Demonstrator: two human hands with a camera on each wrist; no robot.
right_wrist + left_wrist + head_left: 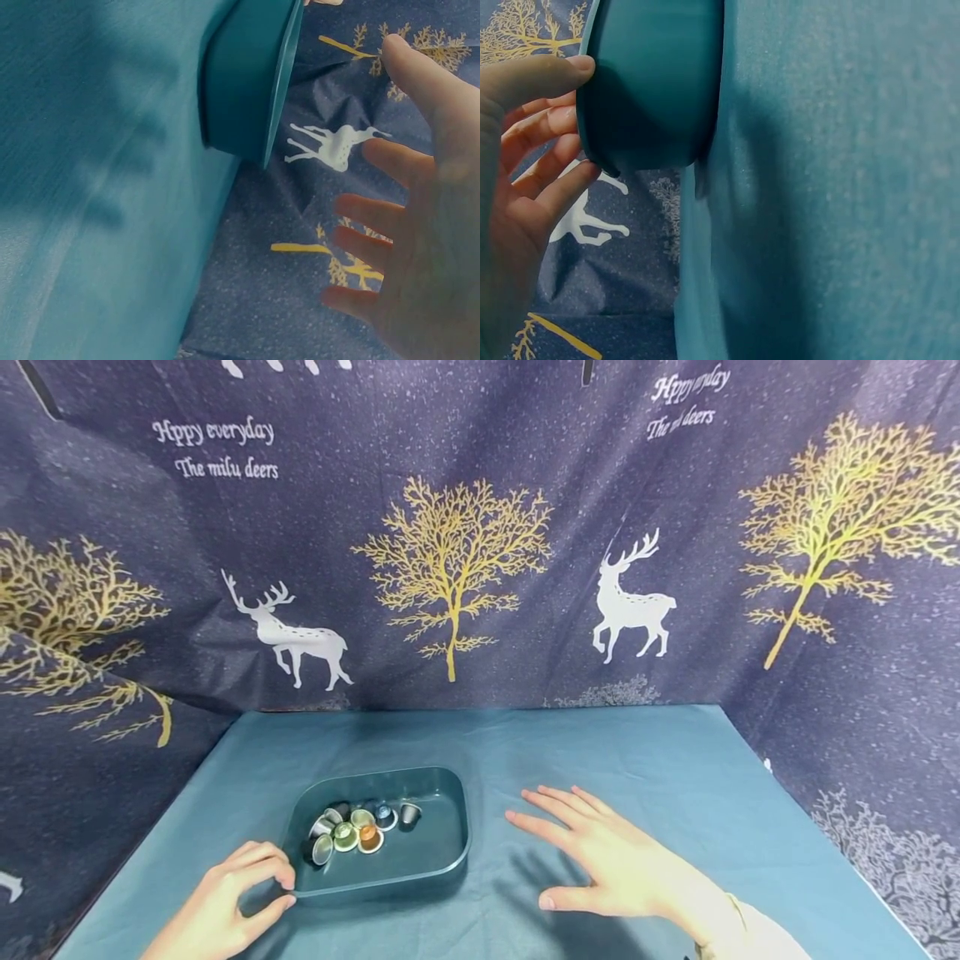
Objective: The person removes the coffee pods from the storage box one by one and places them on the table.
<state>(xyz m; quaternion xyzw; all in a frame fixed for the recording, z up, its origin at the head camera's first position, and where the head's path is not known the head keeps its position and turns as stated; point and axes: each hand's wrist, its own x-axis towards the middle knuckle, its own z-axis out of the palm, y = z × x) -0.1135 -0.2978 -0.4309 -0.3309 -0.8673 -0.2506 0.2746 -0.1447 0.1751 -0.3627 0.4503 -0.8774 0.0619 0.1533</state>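
Gripping the rim of a dark teal tray [431, 847] at its near-left corner, the left hand [217, 893] has its thumb outside and its fingers curled over the edge. The tray stands on the left part of the cloth-covered desk [495, 743]. Inside it, coffee capsules bunch towards the left: a pale-faced capsule [322, 850], a green capsule [345, 836], an orange capsule [371, 837] and a blue capsule [386, 816], then a rightmost silver capsule [410, 814]; several more crowd behind, partly hidden. Right of the tray and apart from it, the right hand [618, 868] hovers above the desk, fingers spread wide. Behind, a navy wall hanging [510, 693] carries gold trees and white deer.
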